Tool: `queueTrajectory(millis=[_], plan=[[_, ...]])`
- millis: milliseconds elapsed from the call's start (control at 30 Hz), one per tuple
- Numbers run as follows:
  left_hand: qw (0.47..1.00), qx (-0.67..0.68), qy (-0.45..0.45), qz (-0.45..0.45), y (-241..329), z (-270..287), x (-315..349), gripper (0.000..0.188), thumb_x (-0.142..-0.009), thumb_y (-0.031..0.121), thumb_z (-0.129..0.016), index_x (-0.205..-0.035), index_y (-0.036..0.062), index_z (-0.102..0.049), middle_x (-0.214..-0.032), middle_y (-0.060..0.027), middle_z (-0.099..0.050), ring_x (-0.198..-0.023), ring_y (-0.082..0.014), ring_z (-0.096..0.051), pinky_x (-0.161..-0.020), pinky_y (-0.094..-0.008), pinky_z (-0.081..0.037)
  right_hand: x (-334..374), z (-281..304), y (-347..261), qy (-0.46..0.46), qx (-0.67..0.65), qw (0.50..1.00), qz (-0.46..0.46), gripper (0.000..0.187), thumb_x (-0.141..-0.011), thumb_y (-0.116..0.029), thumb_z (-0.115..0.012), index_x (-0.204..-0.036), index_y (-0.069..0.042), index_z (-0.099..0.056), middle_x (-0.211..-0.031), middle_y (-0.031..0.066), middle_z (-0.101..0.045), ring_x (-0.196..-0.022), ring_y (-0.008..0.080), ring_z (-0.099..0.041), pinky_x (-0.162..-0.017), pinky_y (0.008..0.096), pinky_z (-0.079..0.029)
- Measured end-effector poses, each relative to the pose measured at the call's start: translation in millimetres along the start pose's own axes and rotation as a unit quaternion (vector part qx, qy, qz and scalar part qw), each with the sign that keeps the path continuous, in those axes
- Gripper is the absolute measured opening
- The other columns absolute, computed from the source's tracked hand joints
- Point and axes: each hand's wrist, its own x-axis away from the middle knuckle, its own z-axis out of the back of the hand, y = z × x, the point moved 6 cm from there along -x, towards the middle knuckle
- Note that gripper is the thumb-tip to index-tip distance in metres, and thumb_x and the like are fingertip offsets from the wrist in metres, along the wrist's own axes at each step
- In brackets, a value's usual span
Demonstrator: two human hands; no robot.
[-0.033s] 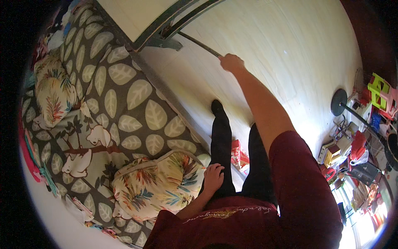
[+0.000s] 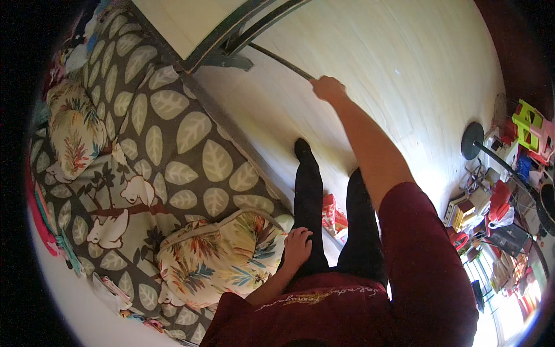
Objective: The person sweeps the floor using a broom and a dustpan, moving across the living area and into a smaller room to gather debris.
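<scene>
Right hand (image 2: 328, 88) shifted slightly right, grip closed round the stick (image 2: 283, 61), which reaches to the green frame (image 2: 267, 26); left hand (image 2: 298, 246) loosely uncurled on thigh (image 2: 319, 254); low, steady hold should best control stick's far end.

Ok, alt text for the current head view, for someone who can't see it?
The person's right grip holds a thin dark rod that reaches toward a dark furniture frame; the left grip rests on the left leg. A leaf-patterned cover with floral pillows lies to the left.
</scene>
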Motion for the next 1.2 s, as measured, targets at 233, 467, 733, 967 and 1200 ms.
queueTrajectory(millis=[233, 467, 733, 967, 1200], plan=[[1.000, 0.014, -0.016, 0.000, 6, 17, -11, 0.022, -0.067, 0.013, -0.055, -0.089, 0.0115, -0.055, -0.099, -0.0058, -0.049, -0.096, -0.0277, -0.044, -0.080, -0.0409, -0.036, 92, 37, 201, -0.033, 0.114, 0.990, -0.069, 0.059, -0.081, -0.052, -0.030, -0.092, 0.000, -0.056, -0.098, 0.0208, -0.055, -0.092, 0.0354, -0.052, -0.079, 0.0449, -0.039], [0.996, -0.010, -0.015, -0.082, 3, 11, -14, 0.023, -0.066, 0.012, -0.055, -0.089, 0.0113, -0.055, -0.100, -0.0063, -0.049, -0.095, -0.0290, -0.044, -0.079, -0.0403, -0.038, 241, 107, 353, 0.078, 0.130, 0.949, -0.276, 0.057, -0.082, -0.050, -0.032, -0.088, 0.000, -0.058, -0.089, 0.0217, -0.057, -0.086, 0.0361, -0.055, -0.077, 0.0429, -0.041], [0.994, -0.044, -0.047, -0.086, 20, 1, -14, 0.026, -0.067, 0.011, -0.054, -0.092, 0.0102, -0.054, -0.102, -0.0076, -0.048, -0.096, -0.0298, -0.043, -0.081, -0.0405, -0.037, 284, 85, 353, 0.062, 0.156, 0.975, -0.144, 0.047, -0.083, -0.047, -0.035, -0.076, -0.005, -0.057, -0.073, 0.0196, -0.058, -0.070, 0.0321, -0.058, -0.060, 0.0407, -0.046], [0.993, -0.067, -0.064, -0.068, 31, -26, -11, 0.023, -0.067, 0.011, -0.054, -0.091, 0.0094, -0.054, -0.100, -0.0090, -0.049, -0.096, -0.0296, -0.044, -0.082, -0.0402, -0.037, 207, 16, 220, -0.049, 0.211, 0.973, 0.080, 0.038, -0.082, -0.040, -0.040, -0.080, -0.007, -0.059, -0.073, 0.0103, -0.060, -0.072, 0.0266, -0.059, -0.058, 0.0383, -0.048], [0.990, -0.090, -0.050, -0.101, 56, -50, -9, 0.020, -0.068, 0.013, -0.054, -0.088, 0.0085, -0.055, -0.098, -0.0081, -0.050, -0.094, -0.0288, -0.045, -0.082, -0.0391, -0.036, 162, 22, 308, -0.033, 0.177, 0.983, -0.034, 0.043, -0.073, -0.049, -0.050, -0.081, -0.008, -0.063, -0.080, 0.0106, -0.061, -0.075, 0.0258, -0.060, -0.061, 0.0395, -0.048]])
